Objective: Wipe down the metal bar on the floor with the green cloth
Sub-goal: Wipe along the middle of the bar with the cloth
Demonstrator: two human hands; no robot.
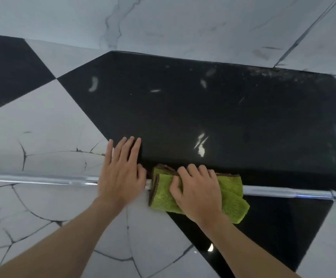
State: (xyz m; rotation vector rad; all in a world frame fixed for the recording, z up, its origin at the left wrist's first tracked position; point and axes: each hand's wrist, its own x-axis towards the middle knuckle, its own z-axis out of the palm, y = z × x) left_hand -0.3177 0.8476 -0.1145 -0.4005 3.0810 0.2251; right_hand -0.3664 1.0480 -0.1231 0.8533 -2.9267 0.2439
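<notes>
Floor (42,121): glossy black and white tiles, the white ones veined with dark crack-like lines. A pale wall meets it at the top of the view.

Bar (42,179): one metal bar, lying flat on the floor and running left to right across the lower middle of the view. Its middle stretch is hidden under the hands and the cloth; bare lengths show to the left and to the right.

Cloth (231,195): one green cloth with a brown edge, folded and draped over the bar near its middle.

Hands, two. Left hand (121,173): fingers spread and flat, palm down over the bar just left of the cloth, holding nothing; it looks to be steadying the bar. Right hand (198,194): fingers curled, pressing and gripping the cloth down onto the bar.

Step in hand, by my reading: the wipe itself, at mid-bar. How much is already clean cannot be told.

Next move calls for sliding the cloth along the bar under steady downward pressure, with the bar kept from rolling, then covering both bare lengths.
</notes>
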